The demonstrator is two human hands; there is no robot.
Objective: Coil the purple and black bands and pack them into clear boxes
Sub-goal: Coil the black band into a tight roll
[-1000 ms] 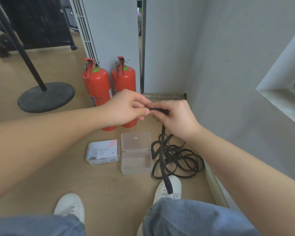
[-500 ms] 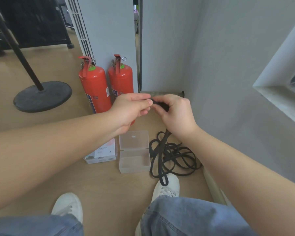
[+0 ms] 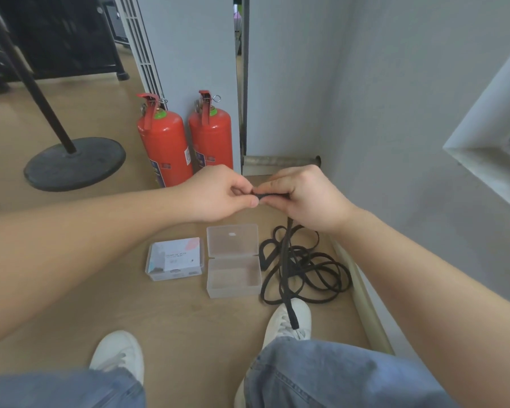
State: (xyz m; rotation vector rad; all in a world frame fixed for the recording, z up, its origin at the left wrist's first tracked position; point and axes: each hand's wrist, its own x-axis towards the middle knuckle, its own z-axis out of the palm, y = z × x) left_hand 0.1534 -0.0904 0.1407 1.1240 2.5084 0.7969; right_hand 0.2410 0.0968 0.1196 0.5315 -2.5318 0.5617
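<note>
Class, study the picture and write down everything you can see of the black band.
The black band is a long, flat, narrow strap that looks like soft elastic or fabric. A short part is pinched between the left hand and the right hand. Below the right hand a straight strand hangs down, its tip over the white shoe. The rest lies in loose tangled loops on the wooden floor, right of the open clear box.
</note>
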